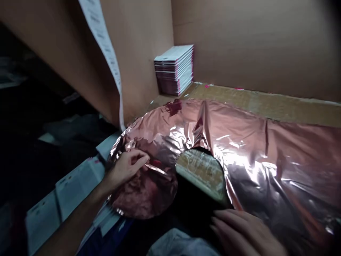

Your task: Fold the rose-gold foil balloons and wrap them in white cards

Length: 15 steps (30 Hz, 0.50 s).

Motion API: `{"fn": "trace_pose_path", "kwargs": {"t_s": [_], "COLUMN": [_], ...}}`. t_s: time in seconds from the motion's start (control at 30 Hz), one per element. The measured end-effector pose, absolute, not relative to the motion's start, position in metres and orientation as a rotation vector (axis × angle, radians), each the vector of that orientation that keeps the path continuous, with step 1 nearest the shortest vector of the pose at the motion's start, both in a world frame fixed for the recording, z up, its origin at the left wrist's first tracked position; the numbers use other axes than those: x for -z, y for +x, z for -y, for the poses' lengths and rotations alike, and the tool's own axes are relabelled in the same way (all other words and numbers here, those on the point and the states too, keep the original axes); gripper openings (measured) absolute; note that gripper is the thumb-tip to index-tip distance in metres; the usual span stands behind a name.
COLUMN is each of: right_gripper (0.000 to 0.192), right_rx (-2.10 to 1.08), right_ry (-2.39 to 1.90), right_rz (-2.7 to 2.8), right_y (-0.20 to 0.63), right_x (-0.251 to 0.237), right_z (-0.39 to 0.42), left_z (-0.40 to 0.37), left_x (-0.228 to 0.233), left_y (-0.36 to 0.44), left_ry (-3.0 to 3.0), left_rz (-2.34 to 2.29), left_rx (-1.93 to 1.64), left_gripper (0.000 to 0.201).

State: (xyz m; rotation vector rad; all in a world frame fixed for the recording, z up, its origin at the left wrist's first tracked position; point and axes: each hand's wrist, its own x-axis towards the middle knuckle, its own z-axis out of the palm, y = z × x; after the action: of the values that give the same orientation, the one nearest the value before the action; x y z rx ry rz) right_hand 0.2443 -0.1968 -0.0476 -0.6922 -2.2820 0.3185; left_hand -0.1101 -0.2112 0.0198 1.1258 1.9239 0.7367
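Note:
A large, shiny rose-gold foil balloon (239, 142) lies wrinkled across the table, curving to the left around an opening. My left hand (130, 163) rests on its rounded left end, with thumb and index finger pinched together on the foil. Near the lower edge of the balloon is my right hand (245, 231), blurred, its fingers stretched out and lying along the foil. Through the opening shows the worn table edge (201, 174).
A stack of white packets with pink edges (177, 69) stands in the back corner against cardboard walls (253, 46). A printed paper strip (106, 46) hangs at the left. White packets with punched holes (77, 181) lie lower left, beside the table.

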Motion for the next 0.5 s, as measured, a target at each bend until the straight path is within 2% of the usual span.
{"fn": "trace_pose_path", "kwargs": {"t_s": [0.03, 0.1, 0.23, 0.3, 0.37, 0.5], "right_gripper": [0.019, 0.019, 0.045, 0.047, 0.042, 0.015], "right_rx": [-0.338, -0.428, -0.131, 0.000, -0.018, -0.500], "right_ry": [-0.514, -0.271, -0.189, -0.186, -0.181, -0.416], "right_rz": [2.314, 2.399, 2.586, 2.653, 2.777, 3.039], "right_y": [0.218, 0.165, 0.090, 0.075, 0.068, 0.057], "right_x": [0.053, 0.072, 0.126, 0.144, 0.144, 0.106], "right_z": [0.212, 0.243, 0.287, 0.292, 0.288, 0.264], "left_z": [0.250, 0.316, 0.392, 0.407, 0.412, 0.414], "left_x": [-0.014, 0.001, 0.032, 0.043, 0.051, 0.062], "left_y": [-0.113, -0.114, -0.103, -0.096, -0.091, -0.086], "left_ry": [1.015, 0.830, 0.643, 0.612, 0.610, 0.652], "left_rz": [-1.946, -1.939, -1.867, -1.840, -1.825, -1.905], "left_rx": [-0.686, -0.590, -0.522, -0.607, -0.721, -0.901], "left_gripper": [0.043, 0.050, 0.055, 0.055, 0.054, 0.054]}}
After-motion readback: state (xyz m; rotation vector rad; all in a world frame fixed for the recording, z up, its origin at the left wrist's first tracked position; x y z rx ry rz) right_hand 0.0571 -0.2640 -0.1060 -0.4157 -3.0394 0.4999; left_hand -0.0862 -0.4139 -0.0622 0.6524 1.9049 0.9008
